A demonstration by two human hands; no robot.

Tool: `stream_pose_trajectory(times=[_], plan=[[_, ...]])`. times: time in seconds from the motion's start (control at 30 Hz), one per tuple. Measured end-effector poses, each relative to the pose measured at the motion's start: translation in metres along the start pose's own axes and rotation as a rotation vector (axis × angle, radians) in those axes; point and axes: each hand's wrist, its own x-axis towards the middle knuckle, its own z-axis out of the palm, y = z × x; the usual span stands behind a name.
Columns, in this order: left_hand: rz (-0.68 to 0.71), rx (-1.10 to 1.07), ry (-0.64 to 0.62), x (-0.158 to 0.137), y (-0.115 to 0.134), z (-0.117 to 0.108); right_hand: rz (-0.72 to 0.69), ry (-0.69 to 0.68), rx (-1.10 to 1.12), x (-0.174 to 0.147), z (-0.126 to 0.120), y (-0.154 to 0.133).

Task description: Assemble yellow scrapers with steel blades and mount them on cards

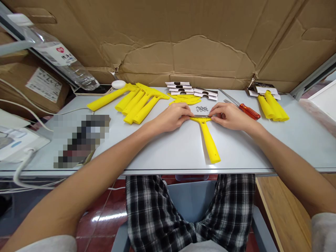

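A yellow scraper (208, 141) lies on the table with its handle toward me. Along its wide head runs a thin metal blade (201, 116). My left hand (174, 117) pinches the left end of the head and blade, fingers closed. At the right end, my right hand (227, 115) pinches the same pieces between thumb and fingers. Whether the blade is seated in the head is too small to tell. Just beyond sits a small pile of screws (202, 109). A screwdriver with a red handle (249, 111) lies beside my right hand.
Several yellow scraper handles (141, 105) lie at the left, near flat yellow pieces (185, 99) and stacked blade packets (180, 87). More scrapers with card covers (273, 105) rest at right. A pixelated item (81, 141), plastic bottle (60, 52) and power strip (21, 140) are leftward.
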Motion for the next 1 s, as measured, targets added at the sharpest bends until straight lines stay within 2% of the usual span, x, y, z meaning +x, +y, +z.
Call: stream_pose_trajectory(times=[0.47, 0.77, 1.0], plan=[[-0.012, 0.020, -0.010, -0.0003, -0.0005, 0.0020, 0.013, -0.005, 0.031, -0.0003, -0.0010, -0.0026], [-0.002, 0.003, 0.027, -0.0007, 0.0002, 0.0030, 0.065, -0.012, 0.043, -0.0009, -0.0004, -0.0016], [0.019, 0.017, 0.083, -0.0011, -0.0034, 0.0051, 0.039, 0.001, 0.039, -0.0001, -0.0001, 0.0011]])
